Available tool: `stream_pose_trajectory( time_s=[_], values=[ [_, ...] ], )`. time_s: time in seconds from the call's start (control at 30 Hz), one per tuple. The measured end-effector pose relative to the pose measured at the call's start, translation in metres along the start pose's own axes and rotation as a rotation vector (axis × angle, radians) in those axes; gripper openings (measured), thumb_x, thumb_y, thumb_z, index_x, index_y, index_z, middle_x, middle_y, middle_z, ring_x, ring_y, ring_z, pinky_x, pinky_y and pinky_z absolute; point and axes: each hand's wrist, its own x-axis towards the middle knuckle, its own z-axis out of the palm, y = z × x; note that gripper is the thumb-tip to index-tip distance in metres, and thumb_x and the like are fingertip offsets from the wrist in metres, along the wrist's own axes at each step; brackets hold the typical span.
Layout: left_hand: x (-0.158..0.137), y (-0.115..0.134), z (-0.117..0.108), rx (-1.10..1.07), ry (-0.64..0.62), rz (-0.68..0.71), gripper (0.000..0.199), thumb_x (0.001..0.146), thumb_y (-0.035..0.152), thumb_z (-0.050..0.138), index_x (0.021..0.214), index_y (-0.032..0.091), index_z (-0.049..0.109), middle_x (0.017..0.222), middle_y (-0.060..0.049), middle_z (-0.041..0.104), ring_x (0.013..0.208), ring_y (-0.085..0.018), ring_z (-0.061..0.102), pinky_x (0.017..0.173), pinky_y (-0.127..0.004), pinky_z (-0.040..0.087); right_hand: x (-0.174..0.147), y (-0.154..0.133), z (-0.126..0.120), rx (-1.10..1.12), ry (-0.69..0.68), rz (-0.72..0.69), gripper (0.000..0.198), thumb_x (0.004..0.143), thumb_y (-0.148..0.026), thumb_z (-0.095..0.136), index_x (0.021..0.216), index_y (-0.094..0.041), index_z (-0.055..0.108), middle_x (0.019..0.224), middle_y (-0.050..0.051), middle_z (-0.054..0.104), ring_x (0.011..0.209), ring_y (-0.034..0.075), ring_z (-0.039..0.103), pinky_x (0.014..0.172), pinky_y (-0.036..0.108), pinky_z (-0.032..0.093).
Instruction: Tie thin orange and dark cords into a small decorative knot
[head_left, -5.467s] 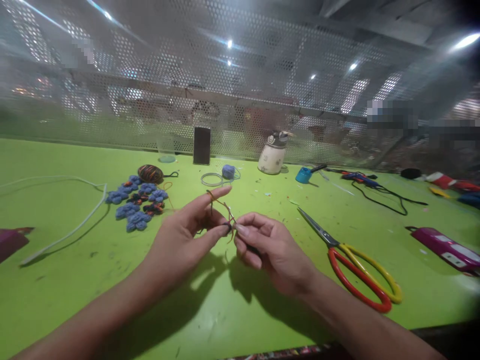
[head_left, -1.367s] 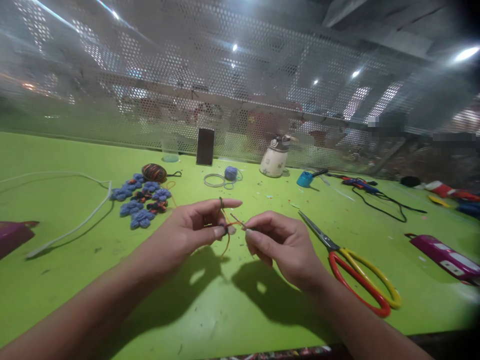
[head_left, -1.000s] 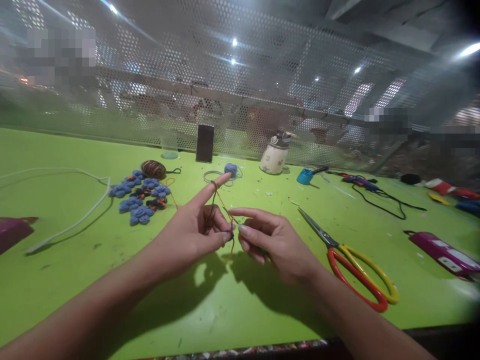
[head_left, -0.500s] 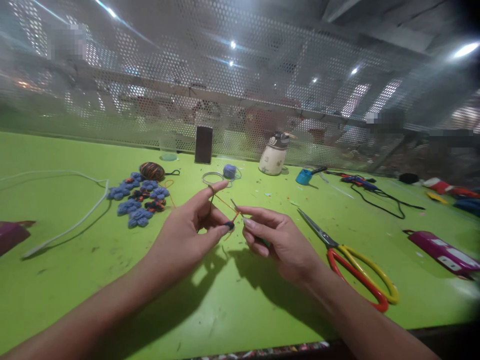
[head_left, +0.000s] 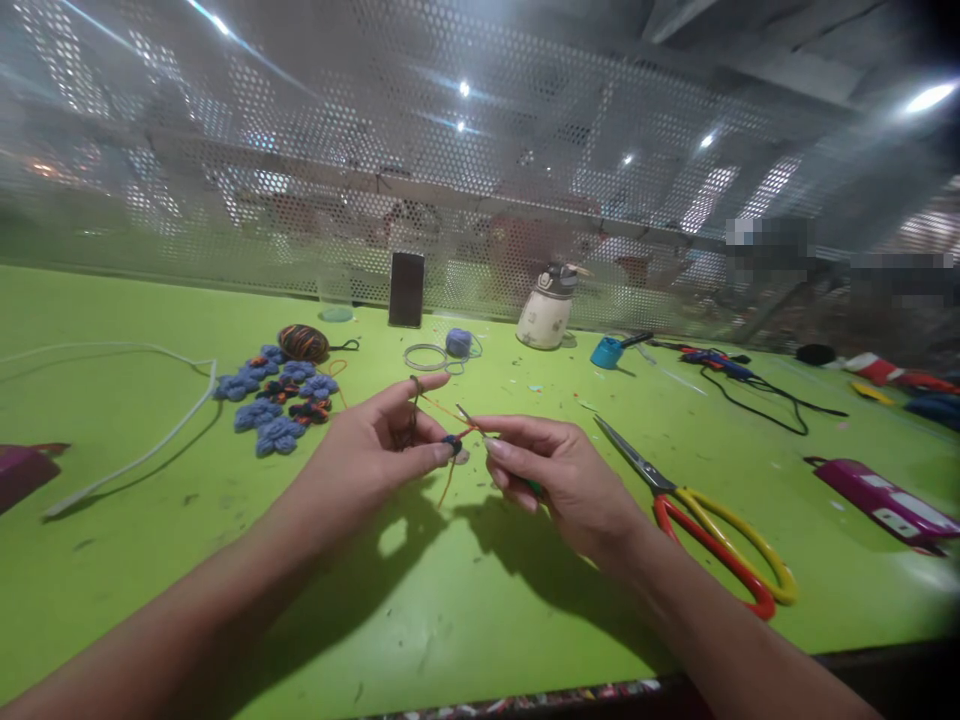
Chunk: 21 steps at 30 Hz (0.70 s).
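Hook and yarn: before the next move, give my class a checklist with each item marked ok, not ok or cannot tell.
1. Hook held in the right hand: ok.
2. Small dark piece pinched in the left hand: ok.
3. Yarn looped over the left hand's raised forefinger: ok.
4. Yarn caught properly at the hook's tip: cannot tell, too small to see.
5. Yarn unsnagged all the way from the ball: cannot tell, the left hand hides part of the way.
6. Scissors blades closed: ok, though the right forearm covers part of a handle in this view.
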Motion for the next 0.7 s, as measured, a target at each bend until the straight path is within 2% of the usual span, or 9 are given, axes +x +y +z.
stream_pose_trajectory(
  time_s=[0.23, 0.47, 0.7],
  values=[
    [0.0008, -0.0007, -0.003, -0.064, 0.0, -0.034, 0.059, 0.07, 0.019, 0.077, 0.125, 0.018, 0.058, 0.074, 0.003, 0.059, 0.064, -0.011, 0.052, 0.062, -0.027, 0.038, -0.0003, -0.0016, -0.0012, -0.022, -0.002, -0.001, 0.026, 0.079, -0.026, 0.071, 0.104, -0.019, 0.074, 0.058, -0.002, 0.056, 0.046, 0.006, 0.042, 0.043, 0.02, 0.031],
    [-0.0009, -0.0027, -0.0059, -0.085, -0.014, -0.027, 0.049, 0.072, 0.019, 0.076, 0.119, 0.022, 0.063, 0.075, 0.004, 0.06, 0.071, -0.011, 0.054, 0.071, -0.026, 0.041, -0.0024, -0.0054, -0.0005, -0.075, -0.013, -0.008, 0.03, 0.078, -0.028, 0.071, 0.107, -0.019, 0.074, 0.057, -0.003, 0.056, 0.043, 0.005, 0.042, 0.042, 0.02, 0.032],
    [-0.0006, -0.003, -0.0078, -0.112, -0.036, -0.016, 0.045, 0.074, 0.018, 0.076, 0.117, 0.023, 0.064, 0.076, 0.004, 0.06, 0.071, -0.01, 0.055, 0.07, -0.024, 0.042, -0.0034, -0.0073, -0.0011, -0.135, -0.022, -0.026, 0.03, 0.079, -0.029, 0.07, 0.107, -0.019, 0.074, 0.056, -0.003, 0.054, 0.044, 0.006, 0.04, 0.042, 0.021, 0.031]
  ],
)
